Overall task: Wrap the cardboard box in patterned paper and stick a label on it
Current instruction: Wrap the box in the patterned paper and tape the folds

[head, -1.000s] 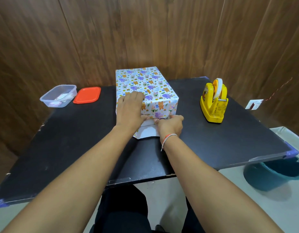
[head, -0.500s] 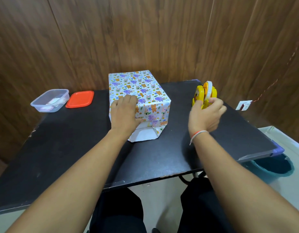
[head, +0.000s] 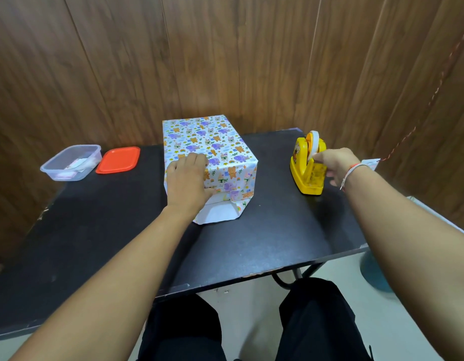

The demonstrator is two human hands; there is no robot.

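On tabletop (head: 277, 238): one wrapped box (head: 212, 149), left hand (head: 187, 183) flat on it; right hand (head: 335, 165) pinching tape at one dispenser (head: 307, 173); one tub (head: 69, 162), one lid (head: 118, 160).

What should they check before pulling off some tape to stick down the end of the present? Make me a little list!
1. Left hand holds the folded paper down on the wrapped box: ok.
2. Right hand is at the yellow tape dispenser, fingers at the roll: ok.
3. Tape end is really pinched: cannot tell, the fingers hide it.
4. Bottom flap is folded up: not ok, it lies flat on the black table, white side up.
5. Dispenser stands upright on the table: ok.
6. Label is ready: cannot tell; the clear container beside the orange lid holds something pale.
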